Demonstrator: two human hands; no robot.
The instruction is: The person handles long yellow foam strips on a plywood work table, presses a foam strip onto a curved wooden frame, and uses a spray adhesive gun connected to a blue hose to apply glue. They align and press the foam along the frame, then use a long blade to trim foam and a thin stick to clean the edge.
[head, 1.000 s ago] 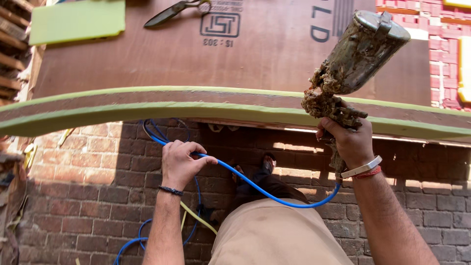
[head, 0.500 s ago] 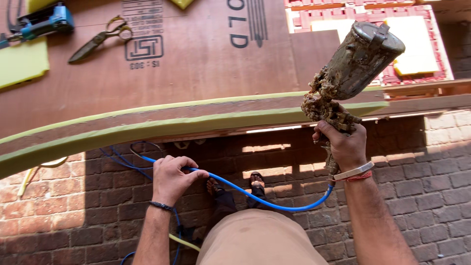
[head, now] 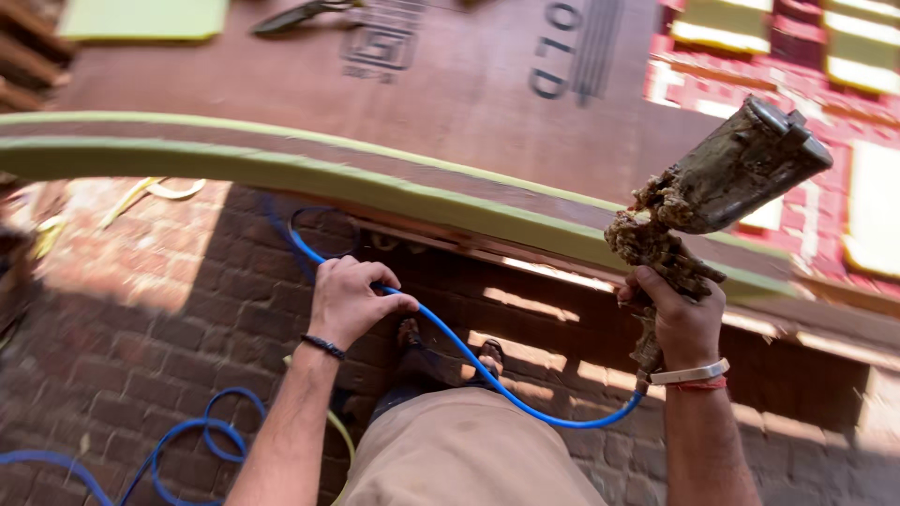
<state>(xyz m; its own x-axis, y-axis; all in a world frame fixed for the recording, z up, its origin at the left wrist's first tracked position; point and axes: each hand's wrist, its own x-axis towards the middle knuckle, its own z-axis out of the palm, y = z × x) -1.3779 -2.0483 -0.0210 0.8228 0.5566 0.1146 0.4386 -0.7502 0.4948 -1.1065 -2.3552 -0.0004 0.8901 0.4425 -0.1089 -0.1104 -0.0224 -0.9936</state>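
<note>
My right hand [head: 682, 319] grips the handle of a spray gun [head: 712, 187] caked in dried residue, its metal cup tilted up to the right over a green foam strip [head: 375, 183] along a board's edge. My left hand [head: 352, 298] is closed around the blue air hose [head: 497, 384], which runs from the gun's base, under my hand, and coils on the brick floor [head: 141, 309]. A black band sits on my left wrist, a white and red one on the right.
A brown plywood sheet [head: 450, 84] lies on the table with scissors [head: 300, 14] and a green foam piece [head: 145, 19] at its far side. Red patterned panels with pale foam blocks [head: 797, 47] lie at right. My sandalled foot [head: 441, 356] stands below.
The view has swung left and back to the right. My left hand has stayed on the hose and moved slightly right. The spray gun now tilts further to the right.
</note>
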